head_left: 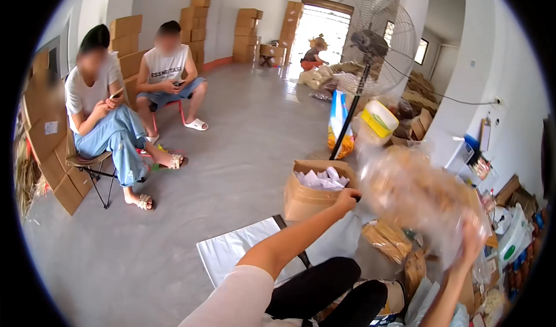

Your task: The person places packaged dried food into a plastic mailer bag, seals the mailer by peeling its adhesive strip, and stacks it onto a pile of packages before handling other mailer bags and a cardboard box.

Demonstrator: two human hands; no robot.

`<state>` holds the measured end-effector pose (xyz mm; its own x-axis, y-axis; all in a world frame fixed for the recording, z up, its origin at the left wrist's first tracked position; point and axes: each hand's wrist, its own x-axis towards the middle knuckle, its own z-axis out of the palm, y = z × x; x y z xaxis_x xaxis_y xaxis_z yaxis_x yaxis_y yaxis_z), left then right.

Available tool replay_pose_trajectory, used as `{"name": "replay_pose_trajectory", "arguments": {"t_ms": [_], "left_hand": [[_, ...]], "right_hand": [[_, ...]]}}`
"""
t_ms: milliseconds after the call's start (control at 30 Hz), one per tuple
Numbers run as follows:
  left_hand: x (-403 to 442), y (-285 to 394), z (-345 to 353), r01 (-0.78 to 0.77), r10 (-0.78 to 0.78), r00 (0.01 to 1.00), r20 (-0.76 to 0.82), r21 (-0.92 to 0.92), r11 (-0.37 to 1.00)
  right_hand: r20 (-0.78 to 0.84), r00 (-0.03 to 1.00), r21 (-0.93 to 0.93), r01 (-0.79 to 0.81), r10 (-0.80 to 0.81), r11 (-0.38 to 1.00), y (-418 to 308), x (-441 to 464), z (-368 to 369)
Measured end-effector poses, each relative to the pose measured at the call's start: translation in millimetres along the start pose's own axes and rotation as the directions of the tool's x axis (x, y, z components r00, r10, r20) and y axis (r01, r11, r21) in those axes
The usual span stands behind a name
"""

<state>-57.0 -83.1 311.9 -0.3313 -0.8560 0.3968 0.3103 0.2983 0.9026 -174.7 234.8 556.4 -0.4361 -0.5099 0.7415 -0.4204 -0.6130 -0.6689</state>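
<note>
My left hand (347, 200) is closed beside the open cardboard box (301, 197), which holds crumpled pale paper pieces (321, 179). A small dark end shows past its fingers, too little to name. At the right, my right hand (472, 240) grips a large clear plastic bag (411, 197) with tan contents, raised off the floor and smeared by motion. Below this bag lies another clear packet (387, 240) of tan pieces. A flat white plastic sheet or bag (231, 246) is spread under my left forearm.
A standing fan (370, 40) rises behind the box, near a yellow and white tub (379, 118). Two people sit at the left by stacked cartons (58, 171); another crouches near the doorway. Bags and clutter (515, 234) line the right wall.
</note>
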Motion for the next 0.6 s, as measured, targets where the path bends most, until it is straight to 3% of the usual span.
{"name": "replay_pose_trajectory", "arguments": {"t_ms": [67,100,133,167,200,267,333,367,400,433,467,500,533,567,600], "left_hand": [[-29,76,-15,0.004,-0.008,0.995,0.103,0.037,0.999],[-38,99,-20,0.003,-0.010,0.991,0.136,0.048,0.999],[-35,76,-20,0.060,-0.063,0.997,0.050,0.048,0.997],[-34,55,-18,0.127,-0.126,0.992,-0.031,0.040,0.991],[-38,43,-20,0.146,-0.145,0.989,-0.022,0.031,0.989],[-62,18,-17,0.238,-0.238,0.971,0.000,0.006,0.971],[-78,10,2,0.012,0.005,0.995,-0.098,0.171,0.985],[-76,21,9,-0.077,0.110,0.981,-0.157,0.205,0.976],[-65,25,15,-0.104,0.113,0.979,-0.169,0.061,0.993],[-61,60,24,-0.158,0.182,0.962,-0.205,0.126,0.979],[-47,79,34,-0.177,0.195,0.955,-0.225,0.098,0.979],[-35,106,42,-0.296,0.332,0.919,-0.213,0.186,0.937],[-23,131,50,-0.188,0.215,0.966,-0.145,0.177,0.966],[-13,152,58,-0.379,0.389,0.919,-0.056,0.135,0.915],[-12,181,64,-0.427,0.419,0.902,0.107,0.065,0.902]], "right_hand": [[0.163,0.972,-0.137,-0.150,0.171,0.979,-1,-52,-27],[0.314,0.890,-0.160,-0.295,0.332,0.942,-3,-80,-39],[0.483,0.738,-0.166,-0.451,0.471,0.877,-5,-107,-50],[0.393,0.466,-0.450,-0.654,0.793,0.608,-36,-132,-39],[0.636,0.425,-0.467,-0.453,0.644,0.760,-37,-143,-29],[0.659,0.060,-0.574,-0.604,0.750,0.553,-20,-189,-40],[0.669,-0.012,-0.625,-0.550,0.744,0.554,20,-246,-78],[0.636,-0.109,-0.711,-0.467,0.764,0.525,13,-246,-76],[0.591,-0.214,-0.784,-0.381,0.778,0.491,3,-242,-72],[0.547,-0.226,-0.800,-0.427,0.806,0.423,-5,-256,-76],[0.567,-0.238,-0.809,-0.340,0.789,0.479,-8,-269,-78],[0.590,-0.250,-0.806,-0.241,0.768,0.541,-10,-276,-80],[0.575,-0.234,-0.814,-0.266,0.784,0.517,-7,-278,-87],[0.567,-0.326,-0.824,-0.233,0.756,0.517,-7,-277,-94],[0.558,-0.414,-0.826,-0.203,0.719,0.525,-7,-272,-100]]}}
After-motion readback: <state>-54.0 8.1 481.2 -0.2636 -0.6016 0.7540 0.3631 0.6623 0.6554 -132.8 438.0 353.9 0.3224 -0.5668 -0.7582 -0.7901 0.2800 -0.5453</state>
